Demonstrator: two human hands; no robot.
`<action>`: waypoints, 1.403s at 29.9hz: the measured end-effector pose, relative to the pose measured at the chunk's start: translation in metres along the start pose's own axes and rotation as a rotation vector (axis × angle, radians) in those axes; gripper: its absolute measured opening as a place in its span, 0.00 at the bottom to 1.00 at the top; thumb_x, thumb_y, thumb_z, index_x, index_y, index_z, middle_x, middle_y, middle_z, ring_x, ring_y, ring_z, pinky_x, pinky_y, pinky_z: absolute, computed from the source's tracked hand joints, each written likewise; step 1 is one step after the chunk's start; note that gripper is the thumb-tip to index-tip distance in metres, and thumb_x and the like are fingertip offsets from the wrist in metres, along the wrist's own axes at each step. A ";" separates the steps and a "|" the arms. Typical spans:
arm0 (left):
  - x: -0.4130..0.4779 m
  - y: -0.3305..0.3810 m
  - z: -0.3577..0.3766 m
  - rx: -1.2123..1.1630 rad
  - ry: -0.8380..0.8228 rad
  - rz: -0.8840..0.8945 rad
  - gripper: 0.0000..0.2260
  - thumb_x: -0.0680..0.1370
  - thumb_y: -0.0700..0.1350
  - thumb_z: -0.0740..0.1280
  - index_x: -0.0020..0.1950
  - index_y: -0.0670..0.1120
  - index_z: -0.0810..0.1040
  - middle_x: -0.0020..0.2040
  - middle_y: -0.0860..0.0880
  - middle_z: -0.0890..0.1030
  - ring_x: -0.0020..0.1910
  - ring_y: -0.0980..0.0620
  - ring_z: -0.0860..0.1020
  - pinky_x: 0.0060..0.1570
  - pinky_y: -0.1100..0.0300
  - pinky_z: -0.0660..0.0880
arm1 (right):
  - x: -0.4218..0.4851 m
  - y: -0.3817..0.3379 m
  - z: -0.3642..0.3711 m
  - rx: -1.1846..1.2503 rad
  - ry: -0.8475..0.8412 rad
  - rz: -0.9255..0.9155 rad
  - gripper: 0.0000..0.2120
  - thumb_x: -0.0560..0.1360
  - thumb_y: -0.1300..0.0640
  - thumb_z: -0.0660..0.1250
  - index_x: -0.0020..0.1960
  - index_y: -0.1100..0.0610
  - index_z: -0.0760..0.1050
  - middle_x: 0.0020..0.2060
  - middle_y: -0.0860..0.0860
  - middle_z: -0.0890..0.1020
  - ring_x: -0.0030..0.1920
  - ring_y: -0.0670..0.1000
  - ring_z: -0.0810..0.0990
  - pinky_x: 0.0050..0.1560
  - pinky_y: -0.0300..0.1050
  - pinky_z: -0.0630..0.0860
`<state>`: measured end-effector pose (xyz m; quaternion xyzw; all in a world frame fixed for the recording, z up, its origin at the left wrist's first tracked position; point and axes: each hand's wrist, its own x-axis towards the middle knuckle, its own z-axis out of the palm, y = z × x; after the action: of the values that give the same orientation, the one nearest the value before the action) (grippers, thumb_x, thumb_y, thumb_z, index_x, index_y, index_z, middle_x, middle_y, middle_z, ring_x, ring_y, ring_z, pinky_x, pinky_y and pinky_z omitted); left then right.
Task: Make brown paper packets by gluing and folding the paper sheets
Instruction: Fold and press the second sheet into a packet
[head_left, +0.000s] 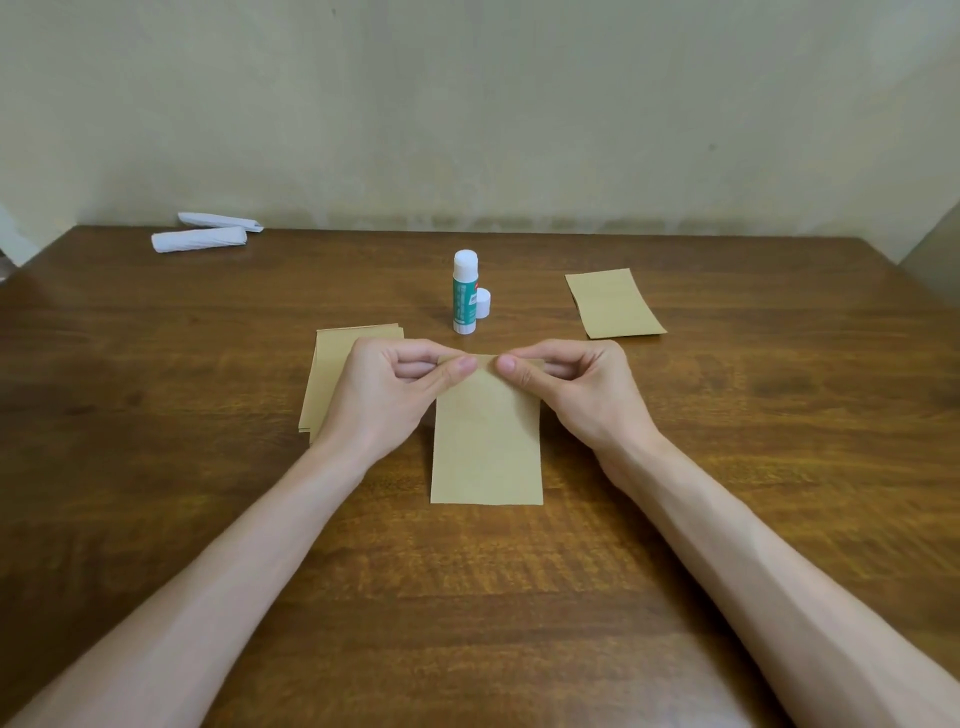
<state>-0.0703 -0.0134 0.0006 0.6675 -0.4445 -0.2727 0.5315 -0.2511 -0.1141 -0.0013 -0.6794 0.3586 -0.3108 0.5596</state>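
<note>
A folded brown paper piece (487, 447) lies in the middle of the wooden table (208, 519), long side running away from me. My left hand (387, 389) and my right hand (576, 387) each pinch its far edge between thumb and fingers, thumbs nearly meeting at the middle. A stack of brown paper sheets (332, 374) lies to the left, partly hidden under my left hand. Beyond my hands an uncapped glue stick (465, 293) stands upright, with its white cap (483, 303) beside it. One brown paper packet (613, 303) lies at the right.
Two rolled white paper bundles (202, 235) lie at the table's far left corner. A pale wall (467, 104) stands directly behind the table's far edge.
</note>
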 end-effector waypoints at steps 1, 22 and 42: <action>0.000 -0.001 0.000 0.001 0.004 0.001 0.04 0.76 0.49 0.76 0.49 0.56 0.88 0.44 0.61 0.87 0.48 0.62 0.85 0.48 0.67 0.80 | 0.000 -0.001 -0.001 0.000 -0.001 0.007 0.07 0.76 0.52 0.78 0.53 0.53 0.89 0.47 0.47 0.90 0.52 0.46 0.88 0.58 0.49 0.83; 0.000 0.004 -0.004 -0.052 0.041 -0.096 0.02 0.77 0.49 0.75 0.49 0.56 0.87 0.45 0.61 0.87 0.49 0.63 0.84 0.54 0.58 0.81 | -0.001 -0.008 -0.005 0.024 0.055 0.060 0.06 0.77 0.54 0.76 0.52 0.53 0.88 0.44 0.49 0.90 0.49 0.49 0.89 0.57 0.52 0.85; -0.006 0.004 0.004 -0.077 -0.021 0.014 0.05 0.76 0.47 0.76 0.51 0.51 0.88 0.47 0.56 0.88 0.50 0.60 0.86 0.55 0.61 0.82 | -0.004 -0.003 0.004 0.056 -0.022 0.046 0.08 0.74 0.49 0.79 0.49 0.52 0.89 0.48 0.49 0.89 0.54 0.52 0.87 0.58 0.53 0.81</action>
<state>-0.0776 -0.0107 0.0024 0.6405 -0.4441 -0.2927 0.5540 -0.2496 -0.1081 0.0008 -0.6585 0.3589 -0.3002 0.5895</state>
